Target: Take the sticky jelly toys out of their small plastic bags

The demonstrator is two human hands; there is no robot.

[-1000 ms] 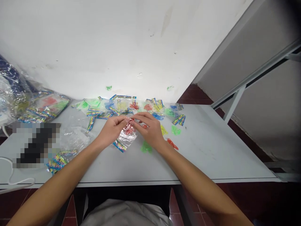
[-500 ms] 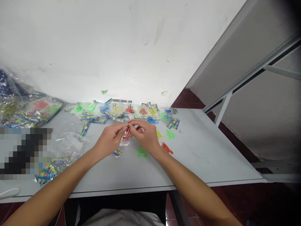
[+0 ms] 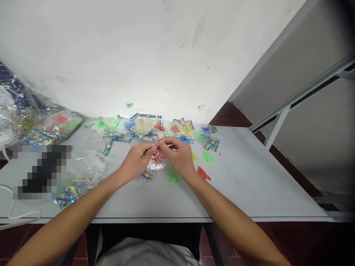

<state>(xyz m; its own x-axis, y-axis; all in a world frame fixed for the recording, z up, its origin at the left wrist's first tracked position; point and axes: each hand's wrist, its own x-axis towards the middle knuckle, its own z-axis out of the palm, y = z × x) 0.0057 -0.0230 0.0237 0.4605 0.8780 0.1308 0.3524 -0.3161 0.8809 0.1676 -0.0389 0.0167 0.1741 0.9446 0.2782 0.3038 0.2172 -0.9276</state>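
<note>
In the middle of the table, both hands pinch the top of a small clear plastic bag (image 3: 156, 166). A red, lumpy plastic toy (image 3: 157, 156) shows inside or behind its film. My left hand (image 3: 138, 158) grips from the left with thumb and forefinger, while my right hand (image 3: 179, 154) meets it fingertip to fingertip. Below the left fingers lies a printed blue-and-yellow card strip (image 3: 148, 175). Around my right hand are loose soft pieces: green (image 3: 173, 176) under the wrist, orange-red (image 3: 203, 173), another green (image 3: 208, 157) and a partly hidden yellow one (image 3: 195, 156).
Several filled bags with printed card tops (image 3: 144, 126) line the table's back edge against the white wall (image 3: 155, 55). Crumpled empty bags (image 3: 91, 164) and a stack of cards (image 3: 68, 194) lie left. A large clear sack (image 3: 16, 107) and a white cable (image 3: 24, 214) are farther left.
The view has shifted slightly, so the table appears farther right. Both hands keep pinching the bag; more of its clear lower part shows below the red toy.
</note>
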